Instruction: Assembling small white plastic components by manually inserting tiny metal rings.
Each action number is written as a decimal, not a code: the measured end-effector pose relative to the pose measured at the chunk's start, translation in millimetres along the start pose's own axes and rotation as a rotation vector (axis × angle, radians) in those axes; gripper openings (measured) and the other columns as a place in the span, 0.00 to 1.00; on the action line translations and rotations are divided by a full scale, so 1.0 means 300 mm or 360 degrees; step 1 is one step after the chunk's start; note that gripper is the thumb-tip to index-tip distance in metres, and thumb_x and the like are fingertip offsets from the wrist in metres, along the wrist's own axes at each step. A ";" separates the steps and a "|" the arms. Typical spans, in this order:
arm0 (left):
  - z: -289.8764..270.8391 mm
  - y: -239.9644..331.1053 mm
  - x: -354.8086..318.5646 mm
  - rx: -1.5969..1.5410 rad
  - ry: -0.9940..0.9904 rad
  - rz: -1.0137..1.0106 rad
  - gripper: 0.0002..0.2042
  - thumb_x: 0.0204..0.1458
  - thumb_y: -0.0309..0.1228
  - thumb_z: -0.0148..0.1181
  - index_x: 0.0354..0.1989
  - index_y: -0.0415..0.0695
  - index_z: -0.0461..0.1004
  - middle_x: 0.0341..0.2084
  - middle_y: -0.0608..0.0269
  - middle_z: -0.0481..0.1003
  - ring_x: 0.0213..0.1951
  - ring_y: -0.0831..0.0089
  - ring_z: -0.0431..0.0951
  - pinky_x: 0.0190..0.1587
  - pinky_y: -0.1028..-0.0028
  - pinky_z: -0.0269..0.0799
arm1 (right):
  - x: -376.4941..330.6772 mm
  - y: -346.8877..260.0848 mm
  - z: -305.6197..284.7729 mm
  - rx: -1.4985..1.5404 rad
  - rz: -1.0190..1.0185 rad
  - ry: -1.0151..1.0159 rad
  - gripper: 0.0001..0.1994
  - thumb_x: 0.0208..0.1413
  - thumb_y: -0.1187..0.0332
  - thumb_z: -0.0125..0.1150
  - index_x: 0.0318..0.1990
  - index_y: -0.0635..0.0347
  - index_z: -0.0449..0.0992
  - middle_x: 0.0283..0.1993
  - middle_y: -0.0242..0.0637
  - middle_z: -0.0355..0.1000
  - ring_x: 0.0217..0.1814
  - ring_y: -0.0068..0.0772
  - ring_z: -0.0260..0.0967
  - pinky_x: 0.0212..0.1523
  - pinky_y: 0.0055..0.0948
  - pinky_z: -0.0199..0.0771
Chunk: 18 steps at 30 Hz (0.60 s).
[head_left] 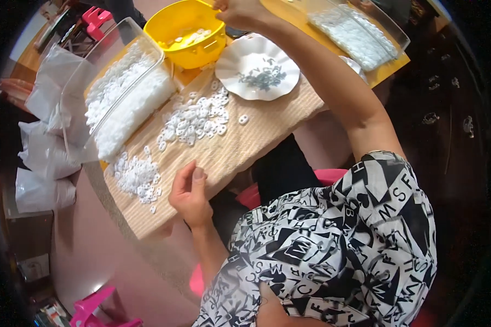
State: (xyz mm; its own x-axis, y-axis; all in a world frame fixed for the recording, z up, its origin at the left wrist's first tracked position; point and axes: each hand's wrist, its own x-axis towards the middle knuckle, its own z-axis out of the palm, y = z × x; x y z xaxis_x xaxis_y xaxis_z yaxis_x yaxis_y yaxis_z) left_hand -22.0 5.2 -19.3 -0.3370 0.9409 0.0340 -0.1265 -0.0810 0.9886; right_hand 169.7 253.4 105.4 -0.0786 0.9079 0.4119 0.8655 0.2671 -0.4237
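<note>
My left hand [191, 195] hovers at the near edge of the cloth-covered table [213, 163], its fingers curled and the thumb laid against the index finger. Whatever it may hold is hidden. Just beyond it lie a heap of small white pieces [136, 177] and a larger heap of flat white pieces with holes [199, 117]. At the top edge, my right hand [244, 13] is by the rim of a yellow plastic basin [223, 39], fingers closed together; what is in them cannot be made out. More white pieces [193, 38] lie inside the basin.
A scalloped white plate [245, 54] with a grey floral print stands right of the basin. Clear bins of white pieces stand at left [128, 92] and far right [357, 38]. White bags [46, 141] sit at the left; a pink stool [101, 308] is on the floor.
</note>
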 end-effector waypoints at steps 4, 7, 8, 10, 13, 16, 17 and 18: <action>0.020 -0.002 0.048 -0.0078 -0.0048 0.0042 0.10 0.46 0.21 0.55 0.38 0.32 0.70 0.24 0.64 0.70 0.25 0.81 0.68 0.30 0.83 0.64 | -0.036 0.387 -0.007 -0.0406 -0.0550 -0.0313 0.04 0.35 0.76 0.52 0.23 0.63 0.72 0.21 0.48 0.67 0.23 0.42 0.67 0.24 0.34 0.63; 0.004 -0.009 0.075 -0.0087 -0.0021 0.0034 0.11 0.46 0.21 0.55 0.39 0.33 0.70 0.23 0.64 0.70 0.24 0.81 0.68 0.28 0.84 0.64 | -0.124 0.388 -0.001 -0.0438 -0.0303 -0.0530 0.05 0.37 0.76 0.51 0.23 0.63 0.72 0.22 0.48 0.68 0.26 0.47 0.66 0.28 0.37 0.65; 0.002 -0.008 0.081 -0.0070 -0.0008 0.0025 0.11 0.46 0.21 0.55 0.39 0.33 0.70 0.22 0.65 0.70 0.23 0.82 0.68 0.28 0.84 0.64 | -0.130 0.383 0.010 -0.0520 -0.0259 -0.0556 0.05 0.37 0.75 0.51 0.24 0.63 0.73 0.23 0.48 0.69 0.27 0.48 0.67 0.29 0.38 0.66; 0.011 0.016 0.077 -0.0003 0.0029 0.0030 0.11 0.46 0.21 0.55 0.39 0.33 0.70 0.22 0.65 0.70 0.23 0.82 0.68 0.27 0.84 0.63 | -0.136 0.407 0.052 -0.0394 -0.0249 -0.0521 0.08 0.34 0.74 0.52 0.26 0.63 0.74 0.28 0.53 0.70 0.33 0.52 0.69 0.33 0.42 0.68; -0.004 0.030 0.058 0.0138 0.0092 0.0000 0.09 0.46 0.22 0.56 0.37 0.34 0.71 0.23 0.67 0.70 0.24 0.83 0.67 0.28 0.84 0.63 | -0.167 0.372 0.076 -0.0457 -0.0258 -0.0623 0.07 0.36 0.72 0.49 0.24 0.61 0.74 0.26 0.51 0.70 0.30 0.51 0.69 0.32 0.43 0.68; -0.028 0.021 0.050 0.0263 0.0144 -0.0015 0.07 0.46 0.22 0.56 0.34 0.34 0.72 0.24 0.70 0.69 0.26 0.84 0.67 0.30 0.84 0.63 | -0.219 0.369 0.095 -0.0513 -0.0276 -0.0559 0.07 0.35 0.72 0.48 0.21 0.63 0.71 0.23 0.53 0.68 0.29 0.53 0.68 0.28 0.46 0.68; -0.036 0.018 0.046 0.0298 0.0163 0.0010 0.07 0.45 0.22 0.56 0.34 0.34 0.73 0.24 0.69 0.69 0.27 0.83 0.67 0.30 0.84 0.64 | -0.230 0.369 0.101 -0.0505 -0.0328 -0.0522 0.06 0.34 0.72 0.47 0.20 0.63 0.71 0.23 0.53 0.68 0.28 0.54 0.68 0.29 0.46 0.67; -0.046 0.017 0.042 0.0334 0.0181 0.0019 0.07 0.45 0.23 0.57 0.34 0.34 0.73 0.25 0.69 0.70 0.27 0.83 0.67 0.31 0.84 0.64 | -0.238 0.361 0.105 -0.0474 -0.0306 -0.0542 0.06 0.35 0.72 0.48 0.20 0.64 0.70 0.22 0.54 0.67 0.27 0.54 0.67 0.29 0.46 0.66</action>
State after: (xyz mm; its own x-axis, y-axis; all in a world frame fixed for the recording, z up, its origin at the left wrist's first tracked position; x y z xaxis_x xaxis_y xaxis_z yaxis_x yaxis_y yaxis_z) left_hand -39.8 12.2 -15.7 -0.4417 0.8962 0.0406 0.0706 -0.0104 0.9974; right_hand 253.3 227.7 4.8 -0.3651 0.9186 0.1514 0.9194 0.3813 -0.0961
